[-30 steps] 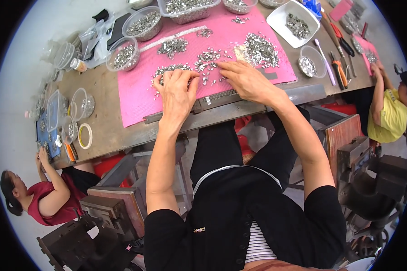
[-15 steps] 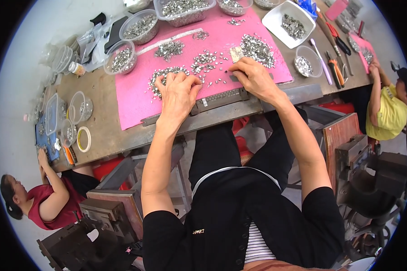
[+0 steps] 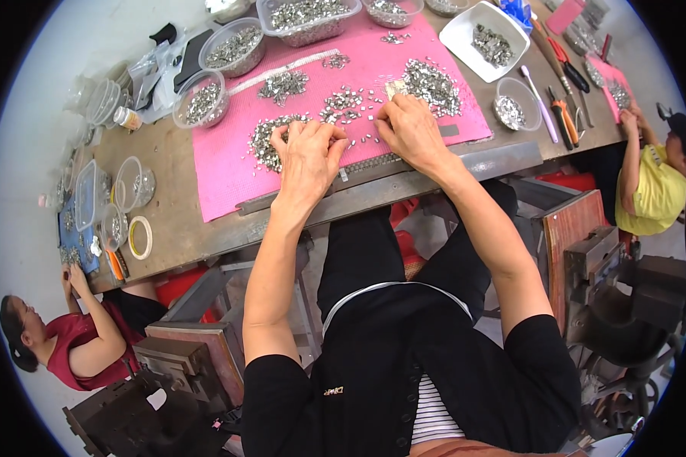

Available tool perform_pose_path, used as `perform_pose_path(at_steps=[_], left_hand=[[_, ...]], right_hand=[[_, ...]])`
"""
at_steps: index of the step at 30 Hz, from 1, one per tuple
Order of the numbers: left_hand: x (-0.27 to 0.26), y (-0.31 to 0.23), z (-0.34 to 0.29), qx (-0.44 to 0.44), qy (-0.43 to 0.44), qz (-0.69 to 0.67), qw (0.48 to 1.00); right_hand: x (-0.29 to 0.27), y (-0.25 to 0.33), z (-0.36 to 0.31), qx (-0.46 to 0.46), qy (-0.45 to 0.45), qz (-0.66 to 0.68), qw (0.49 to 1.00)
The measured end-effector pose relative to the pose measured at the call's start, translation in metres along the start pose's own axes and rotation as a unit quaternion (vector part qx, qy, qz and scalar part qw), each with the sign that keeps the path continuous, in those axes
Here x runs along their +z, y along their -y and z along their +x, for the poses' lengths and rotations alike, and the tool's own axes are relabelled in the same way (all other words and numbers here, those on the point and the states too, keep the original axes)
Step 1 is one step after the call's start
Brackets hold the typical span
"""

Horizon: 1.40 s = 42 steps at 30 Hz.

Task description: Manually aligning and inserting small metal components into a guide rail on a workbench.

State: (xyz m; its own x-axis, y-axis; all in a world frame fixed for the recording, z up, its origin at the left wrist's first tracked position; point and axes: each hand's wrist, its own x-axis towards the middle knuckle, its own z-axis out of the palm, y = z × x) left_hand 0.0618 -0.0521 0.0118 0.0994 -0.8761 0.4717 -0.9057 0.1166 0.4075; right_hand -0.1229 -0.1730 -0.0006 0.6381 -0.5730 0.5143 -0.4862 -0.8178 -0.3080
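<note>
My left hand [image 3: 310, 158] is over the near edge of the pink mat [image 3: 217, 171], its fingers curled and closed at the right of a pile of small silvery metal pieces [image 3: 265, 145]. Thumb and fingers of my right hand [image 3: 413, 135] are pinched together, just below another pile of metal pieces [image 3: 432, 85]. What either hand holds is too small or hidden. Between and below the hands runs a narrow metal strip [image 3: 367, 163] with a row of small fittings along the table edge. Loose pieces [image 3: 344, 100] are scattered on the mat beyond my hands.
Clear tubs of metal pieces [image 3: 203, 107] line the mat's far side. To the right are a white tray [image 3: 465, 61], a small tub [image 3: 527, 103], a purple toothbrush [image 3: 543, 114] and orange-handled pliers [image 3: 565, 122]. Co-workers sit left [image 3: 84, 343] and right [image 3: 655, 183].
My hands have come closer together: the left shifted right, the right shifted left. The co-worker at the left has moved their hands.
</note>
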Motion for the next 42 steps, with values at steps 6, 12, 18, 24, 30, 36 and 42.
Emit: perform_pose_path(at_steps=[6, 12, 18, 24, 30, 36, 42], left_hand=[[0.001, 0.001, -0.001, -0.002, 0.012, 0.004, 1.000], [-0.007, 0.005, 0.006, -0.008, 0.001, 0.011, 1.000], [-0.014, 0.013, 0.008, -0.048, -0.003, 0.024, 0.999], [-0.003, 0.013, 0.016, -0.006, 0.000, 0.029, 1.000], [-0.003, 0.013, 0.022, 0.005, 0.036, 0.071, 0.997], [-0.005, 0.013, 0.031, 0.028, 0.072, 0.089, 0.993], [-0.004, 0.017, 0.025, 0.054, 0.049, 0.029, 0.997]], right_hand=[[-0.007, -0.002, 0.000, 0.010, 0.026, 0.052, 0.998], [-0.001, 0.000, 0.002, 0.004, 0.007, 0.018, 1.000], [-0.001, -0.001, 0.003, 0.007, 0.010, 0.022, 1.000], [0.000, 0.000, 0.004, 0.017, 0.016, 0.030, 0.999], [0.000, -0.004, 0.007, 0.013, 0.023, 0.041, 0.999], [-0.002, -0.003, 0.007, 0.016, 0.027, 0.045, 0.999], [-0.002, -0.003, 0.008, -0.020, 0.010, 0.028, 0.999]])
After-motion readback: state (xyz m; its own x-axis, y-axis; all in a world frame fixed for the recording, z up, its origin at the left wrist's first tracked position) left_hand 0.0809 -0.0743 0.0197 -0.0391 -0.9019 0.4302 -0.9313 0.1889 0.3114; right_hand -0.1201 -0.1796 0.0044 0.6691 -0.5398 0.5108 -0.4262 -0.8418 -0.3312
